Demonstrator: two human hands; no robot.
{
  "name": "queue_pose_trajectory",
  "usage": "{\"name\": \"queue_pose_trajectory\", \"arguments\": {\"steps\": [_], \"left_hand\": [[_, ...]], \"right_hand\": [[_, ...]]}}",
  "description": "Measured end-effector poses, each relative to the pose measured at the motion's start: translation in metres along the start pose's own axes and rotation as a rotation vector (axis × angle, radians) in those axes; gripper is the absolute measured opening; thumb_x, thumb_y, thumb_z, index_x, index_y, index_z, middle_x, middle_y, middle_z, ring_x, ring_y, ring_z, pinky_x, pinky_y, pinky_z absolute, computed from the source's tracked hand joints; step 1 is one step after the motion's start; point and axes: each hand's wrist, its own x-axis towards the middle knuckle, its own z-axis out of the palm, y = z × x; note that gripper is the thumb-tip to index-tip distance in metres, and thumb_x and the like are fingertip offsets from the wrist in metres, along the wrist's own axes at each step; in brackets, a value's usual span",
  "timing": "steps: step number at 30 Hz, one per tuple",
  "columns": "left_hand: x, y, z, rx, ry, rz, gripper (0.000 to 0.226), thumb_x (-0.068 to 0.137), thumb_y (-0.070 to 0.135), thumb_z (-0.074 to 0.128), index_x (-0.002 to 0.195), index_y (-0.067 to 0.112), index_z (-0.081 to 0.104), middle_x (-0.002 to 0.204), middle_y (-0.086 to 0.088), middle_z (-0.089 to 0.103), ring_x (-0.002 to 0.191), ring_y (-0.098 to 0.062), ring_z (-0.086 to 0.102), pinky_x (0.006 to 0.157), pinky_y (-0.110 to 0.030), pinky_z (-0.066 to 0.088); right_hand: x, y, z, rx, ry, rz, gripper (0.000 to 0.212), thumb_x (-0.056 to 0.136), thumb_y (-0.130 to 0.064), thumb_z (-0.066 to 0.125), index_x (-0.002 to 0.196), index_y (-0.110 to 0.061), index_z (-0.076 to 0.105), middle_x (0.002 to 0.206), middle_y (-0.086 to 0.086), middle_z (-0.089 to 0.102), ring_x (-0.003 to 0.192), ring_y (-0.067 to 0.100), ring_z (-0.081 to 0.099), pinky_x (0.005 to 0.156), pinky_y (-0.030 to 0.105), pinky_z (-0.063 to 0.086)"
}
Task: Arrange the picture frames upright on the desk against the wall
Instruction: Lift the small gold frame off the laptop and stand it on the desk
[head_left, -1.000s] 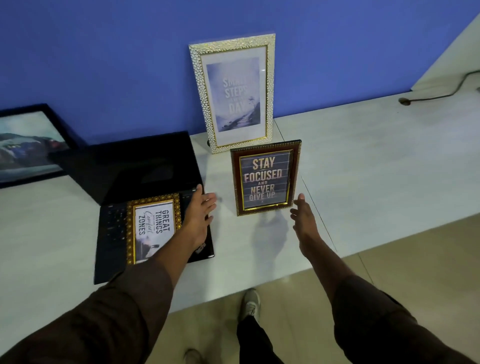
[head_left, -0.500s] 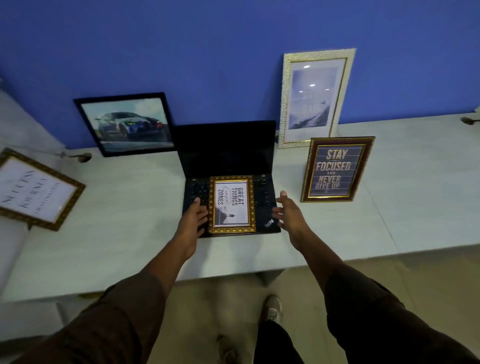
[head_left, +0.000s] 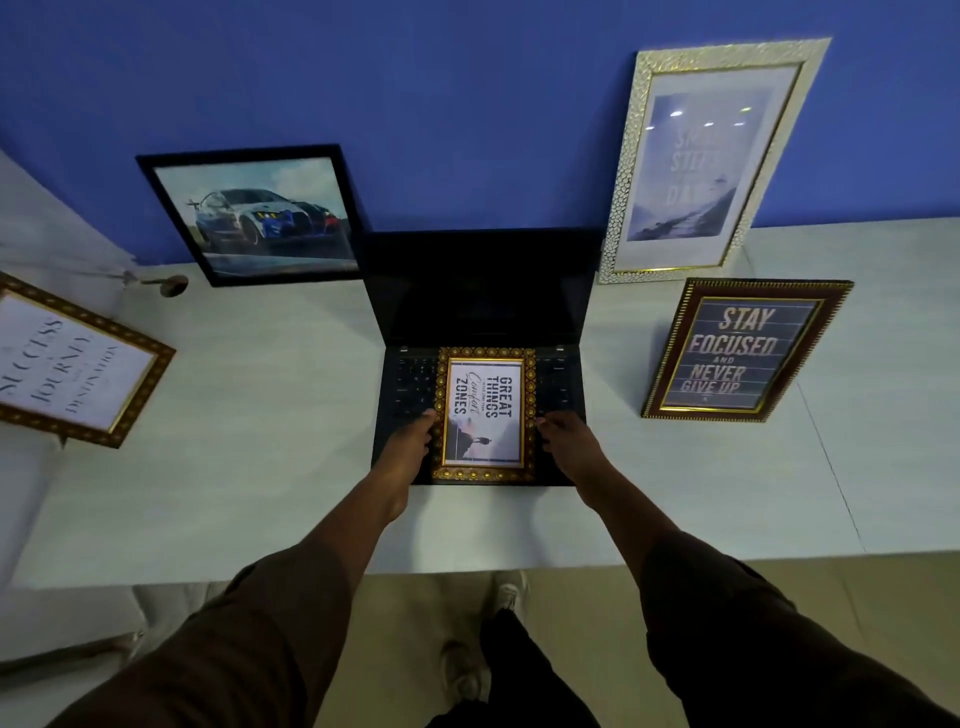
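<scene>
A small ornate gold frame (head_left: 484, 413) reading "Great things" lies flat on the keyboard of an open black laptop (head_left: 483, 283). My left hand (head_left: 410, 441) presses its left edge and my right hand (head_left: 569, 441) its right edge, fingers curled against the frame. A black-framed car picture (head_left: 260, 218) and a tall white-gold frame (head_left: 701, 161) lean upright against the blue wall. In front of the tall one, a brown "Stay focused" frame (head_left: 737, 353) stands on the white desk (head_left: 260, 493). A gold "Success" frame (head_left: 67, 364) sits tilted at the far left.
The laptop stands between the car picture and the tall frame, its dark screen close to the wall. A cable end (head_left: 166, 285) lies on the desk left of the car picture. The desk's front edge runs just below my forearms, with floor and my shoes beneath.
My view swung left from the "Stay focused" frame to the laptop. Both hands closed in from beside the small gold frame onto its two long edges.
</scene>
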Motion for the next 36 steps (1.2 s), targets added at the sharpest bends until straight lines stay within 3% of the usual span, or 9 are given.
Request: {"name": "queue_pose_trajectory", "arguments": {"steps": [4,8,12,16,19,24,27,31,36], "left_hand": [[0.012,0.007,0.01,0.018,0.042,0.006,0.023,0.103,0.046,0.043,0.102,0.029,0.059,0.106,0.001,0.062,0.084,-0.008,0.058,0.09,-0.033,0.037],[0.014,0.014,0.005,0.001,0.024,-0.062,0.028,0.102,0.044,0.046,0.116,0.022,0.057,0.119,-0.005,0.065,0.097,-0.017,0.061,0.101,-0.039,0.041],[0.016,0.022,-0.008,0.003,0.041,-0.082,0.043,0.101,0.046,0.048,0.133,0.018,0.054,0.132,-0.008,0.061,0.113,-0.025,0.057,0.106,-0.043,0.042],[0.017,0.036,-0.036,0.053,0.275,0.048,0.06,0.094,0.047,0.059,0.143,0.017,0.042,0.141,-0.013,0.057,0.121,-0.029,0.056,0.102,-0.041,0.046],[0.002,0.051,-0.069,0.055,0.43,0.237,0.056,0.094,0.042,0.063,0.141,0.019,0.044,0.133,-0.009,0.058,0.115,-0.027,0.058,0.088,-0.033,0.046],[-0.023,0.063,-0.127,0.179,0.357,0.468,0.021,0.1,0.033,0.054,0.108,0.018,0.066,0.096,-0.003,0.075,0.087,-0.023,0.071,0.067,-0.029,0.053],[-0.035,0.061,-0.156,0.049,0.416,0.482,0.024,0.104,0.024,0.049,0.09,0.014,0.067,0.077,-0.001,0.074,0.071,-0.02,0.068,0.061,-0.032,0.053],[-0.04,0.046,-0.196,-0.257,0.525,0.448,0.023,0.103,0.023,0.051,0.089,0.012,0.065,0.085,-0.012,0.074,0.078,-0.03,0.068,0.074,-0.046,0.056],[-0.045,0.038,-0.231,-0.6,0.56,0.37,0.019,0.103,0.02,0.051,0.089,0.014,0.063,0.077,-0.003,0.076,0.072,-0.024,0.069,0.052,-0.027,0.054]], "right_hand": [[0.025,0.0,0.008,-0.108,-0.076,0.021,0.035,0.093,-0.039,0.059,0.12,-0.018,0.067,0.118,0.006,0.071,0.106,0.028,0.067,0.097,0.048,0.055],[0.033,-0.009,0.012,-0.039,-0.125,-0.006,0.032,0.096,-0.026,0.061,0.126,-0.013,0.062,0.123,0.007,0.069,0.112,0.03,0.067,0.096,0.049,0.056],[0.034,-0.03,0.008,-0.051,-0.245,-0.107,0.028,0.091,-0.033,0.063,0.114,-0.017,0.067,0.117,0.005,0.074,0.104,0.025,0.072,0.092,0.053,0.058],[0.021,-0.073,0.003,-0.127,-0.357,-0.263,0.021,0.101,-0.027,0.055,0.113,-0.014,0.067,0.115,0.008,0.073,0.103,0.025,0.072,0.091,0.047,0.059],[0.015,-0.115,0.01,-0.193,-0.483,-0.362,0.025,0.103,-0.028,0.051,0.117,-0.012,0.064,0.11,0.011,0.074,0.099,0.027,0.074,0.086,0.045,0.061],[0.011,-0.179,0.044,-0.299,-0.654,-0.466,0.027,0.101,-0.026,0.055,0.117,-0.009,0.068,0.105,0.011,0.076,0.094,0.023,0.076,0.077,0.032,0.061],[0.008,-0.211,0.071,-0.206,-0.653,-0.465,0.019,0.096,-0.022,0.064,0.102,-0.007,0.074,0.094,0.009,0.077,0.082,0.017,0.073,0.075,0.028,0.057],[0.009,-0.241,0.119,0.072,-0.669,-0.348,0.014,0.093,-0.024,0.068,0.1,-0.015,0.076,0.09,0.006,0.077,0.083,0.018,0.069,0.08,0.035,0.054],[0.01,-0.244,0.186,0.158,-0.608,-0.179,0.038,0.098,-0.039,0.058,0.119,-0.008,0.068,0.11,0.013,0.077,0.101,0.03,0.072,0.094,0.047,0.056]]}}
